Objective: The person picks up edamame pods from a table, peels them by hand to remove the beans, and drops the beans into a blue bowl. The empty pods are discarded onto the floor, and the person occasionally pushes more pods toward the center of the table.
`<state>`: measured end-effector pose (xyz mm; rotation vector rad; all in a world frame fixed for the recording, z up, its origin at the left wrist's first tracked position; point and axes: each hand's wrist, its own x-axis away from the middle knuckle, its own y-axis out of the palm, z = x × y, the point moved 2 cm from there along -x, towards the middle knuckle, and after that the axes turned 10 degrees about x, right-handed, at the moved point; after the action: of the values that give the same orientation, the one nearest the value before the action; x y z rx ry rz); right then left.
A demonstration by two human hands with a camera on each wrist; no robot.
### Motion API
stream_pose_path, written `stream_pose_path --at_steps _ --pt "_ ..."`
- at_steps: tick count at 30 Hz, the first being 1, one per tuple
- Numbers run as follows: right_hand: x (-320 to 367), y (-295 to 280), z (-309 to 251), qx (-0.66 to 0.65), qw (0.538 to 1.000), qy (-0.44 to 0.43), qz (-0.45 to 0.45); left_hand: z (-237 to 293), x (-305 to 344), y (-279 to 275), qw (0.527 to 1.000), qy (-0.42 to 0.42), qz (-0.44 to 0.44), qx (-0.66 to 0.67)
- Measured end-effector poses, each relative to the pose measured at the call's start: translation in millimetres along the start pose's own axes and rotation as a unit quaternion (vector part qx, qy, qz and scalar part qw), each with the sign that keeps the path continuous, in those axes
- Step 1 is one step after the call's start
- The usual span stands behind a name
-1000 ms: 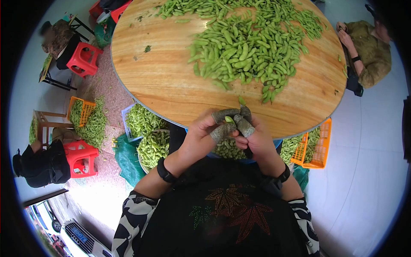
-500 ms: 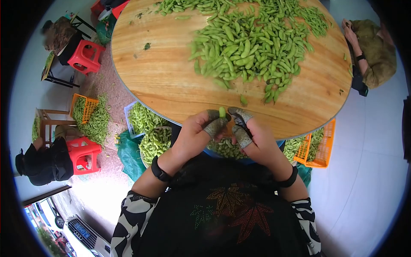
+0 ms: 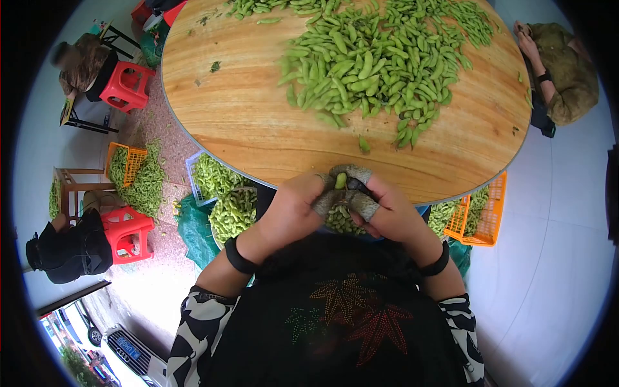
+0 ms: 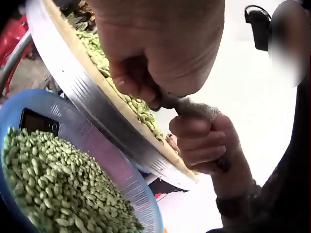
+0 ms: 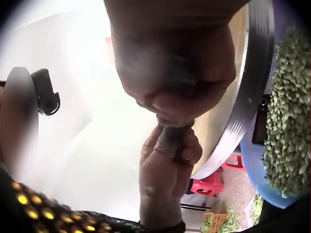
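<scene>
A green edamame pod [image 3: 341,180] is between the fingertips of both hands, over the table's near edge. My left hand [image 3: 298,201] pinches it between thumb and forefinger. From the other side my right hand [image 3: 388,208] grips it, thumb and forefinger meeting the left fingertips. Grey-brown finger covers [image 3: 363,205] wrap the thumbs and forefingers. In the left wrist view the right hand's lower fingers curl around a small dark object [image 4: 223,164], mostly hidden. Below the hands stands a blue basin [image 4: 154,206] full of shelled beans [image 4: 63,179].
A pile of edamame pods [image 3: 380,68] covers much of the round wooden table [image 3: 238,116]; one pod [image 3: 364,144] lies apart near the hands. Full baskets and a green sack [image 3: 195,229] stand at left, an orange crate [image 3: 487,216] at right. Other people sit around on red stools [image 3: 126,235].
The hands came apart about half a second ago, with a pod upright in the left fingers. Now the right fingers have closed in on the pod. One pod now lies on the table near the hands.
</scene>
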<state>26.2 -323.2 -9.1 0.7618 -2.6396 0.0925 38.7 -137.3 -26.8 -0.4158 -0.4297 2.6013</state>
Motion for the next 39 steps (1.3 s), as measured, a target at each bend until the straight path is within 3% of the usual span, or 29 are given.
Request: stream_pose_path --at_steps 1,2,3,4,5,7,9,11,14,16,17,19,23,25,29,31,32,33,39 --pt "2 -2 1 -0.001 1.000 0.001 0.001 -1 1 0 0.986 -0.047 -0.015 0.157" --pt "4 -2 2 -0.101 0.993 0.004 -0.054 1 1 -2 0.986 -0.047 -0.015 0.158" --pt "5 -1 2 -0.198 0.974 0.006 -0.108 4 2 -2 0.918 -0.168 -0.038 0.357" --pt "4 -1 3 -0.198 0.974 0.006 -0.107 5 3 1 0.795 -0.280 -0.059 0.536" --pt "4 -1 4 -0.208 0.972 0.009 -0.106 4 4 2 0.794 -0.280 -0.059 0.537" --pt "6 0 3 -0.218 0.970 0.012 -0.106 2 6 5 0.692 -0.285 -0.078 0.659" --pt "8 -6 -3 -0.120 0.993 0.005 -0.020 1 8 5 0.710 -0.279 -0.089 0.641" --pt "1 -6 -2 -0.128 0.992 0.000 -0.010 3 8 6 0.728 -0.269 -0.103 0.622" --pt "-8 -2 3 -0.142 0.990 0.010 0.010 11 4 6 0.715 -0.273 -0.122 0.632" --pt "-9 2 0 -0.108 0.993 0.024 0.044 17 2 1 0.845 -0.282 -0.091 0.446" --pt "-8 5 1 -0.094 0.994 0.009 0.052 19 2 2 0.852 -0.261 -0.096 0.443" --pt "-9 8 5 -0.097 0.992 -0.013 0.074 17 3 1 0.939 -0.204 -0.071 0.268" --pt "-5 5 13 -0.136 0.988 -0.051 0.045 20 0 2 0.944 -0.178 -0.086 0.264" --pt "-3 5 12 -0.136 0.985 -0.098 0.040 23 -3 4 0.875 -0.261 -0.090 0.397" --pt "4 9 6 -0.044 0.984 -0.144 0.094 19 0 9 0.851 -0.306 -0.055 0.422" --pt "3 9 6 -0.056 0.985 -0.139 0.086 18 -2 9 0.880 -0.278 -0.060 0.381" --pt "0 8 10 -0.138 0.984 -0.098 0.058 17 -3 8 0.902 -0.256 -0.068 0.341" --pt "-1 7 11 -0.219 0.974 -0.055 0.030 16 -3 5 0.905 -0.252 -0.063 0.337" --pt "4 2 2 -0.322 0.946 0.026 -0.026 14 -5 2 0.921 -0.183 -0.113 0.325"
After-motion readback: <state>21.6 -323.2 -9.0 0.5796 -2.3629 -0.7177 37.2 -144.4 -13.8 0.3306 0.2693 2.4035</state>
